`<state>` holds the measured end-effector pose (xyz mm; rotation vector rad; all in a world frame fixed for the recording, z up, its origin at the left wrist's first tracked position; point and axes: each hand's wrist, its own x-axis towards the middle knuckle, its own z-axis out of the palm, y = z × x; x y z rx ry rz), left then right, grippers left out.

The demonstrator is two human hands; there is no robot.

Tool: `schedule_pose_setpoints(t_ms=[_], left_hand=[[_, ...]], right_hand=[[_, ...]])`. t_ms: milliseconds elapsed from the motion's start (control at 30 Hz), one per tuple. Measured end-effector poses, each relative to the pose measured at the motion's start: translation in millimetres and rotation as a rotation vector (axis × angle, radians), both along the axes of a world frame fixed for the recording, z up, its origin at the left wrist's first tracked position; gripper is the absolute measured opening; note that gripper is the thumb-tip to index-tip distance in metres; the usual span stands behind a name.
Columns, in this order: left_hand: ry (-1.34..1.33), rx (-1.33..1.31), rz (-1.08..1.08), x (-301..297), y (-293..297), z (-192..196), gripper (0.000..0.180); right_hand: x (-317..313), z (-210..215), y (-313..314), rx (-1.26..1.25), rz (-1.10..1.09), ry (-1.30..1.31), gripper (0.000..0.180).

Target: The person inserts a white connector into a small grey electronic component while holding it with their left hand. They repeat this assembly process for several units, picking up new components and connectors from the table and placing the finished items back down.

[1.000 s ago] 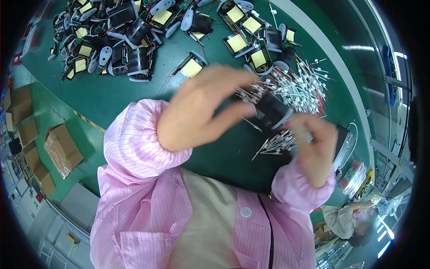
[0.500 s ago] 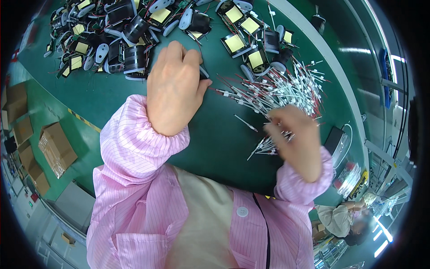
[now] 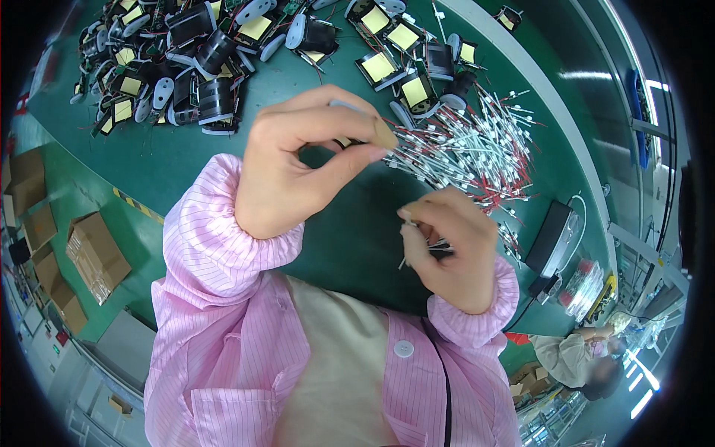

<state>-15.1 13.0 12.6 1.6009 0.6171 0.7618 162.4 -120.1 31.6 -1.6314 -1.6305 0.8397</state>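
My left hand (image 3: 302, 160) is raised over the bench with thumb and fingers pinched. It closes around a small black module, mostly hidden behind the fingers; only a grey edge and a bit of yellow pad (image 3: 342, 141) show. Lower and to the right, my right hand (image 3: 458, 249) curls with thumb and forefinger together on a thin wire lead with a white end (image 3: 404, 214). Beyond it spreads a heap of white and red wire leads (image 3: 477, 145) with small white connectors.
Many black modules with grey oval ends (image 3: 216, 100) and yellow pads pile at the far left; several more (image 3: 414, 92) lie by the wires. The green bench (image 3: 112, 156) has a pale curved edge. A black box with a cable (image 3: 550, 237) lies right. Cardboard boxes (image 3: 97, 257) stand left.
My left hand has turned from palm down into a raised pinch, with the module in it. My right hand has drawn left from the wire heap, a lead between its fingers.
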Motion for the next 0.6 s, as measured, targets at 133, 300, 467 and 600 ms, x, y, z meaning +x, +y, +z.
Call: schedule_pose_setpoints(t_ms=[133, 300, 467, 600], left_hand=[[0.0, -0.227, -0.204, 5, -6, -7, 0.021], [-0.004, -0.429, -0.434, 8, -4, -4, 0.009], [0.052, -0.153, -0.432, 7, -6, -9, 0.006], [0.0, -0.07, -0.364, 8, -9, -12, 0.006]], right_hand=[[2, 7, -2, -0.078, -0.188, 0.736, 0.013], [-3, 2, -3, -0.114, -0.314, 0.948, 0.013], [-7, 5, -3, -0.05, -0.421, 0.861, 0.012], [-12, 8, -2, -0.029, -0.447, 0.756, 0.012]])
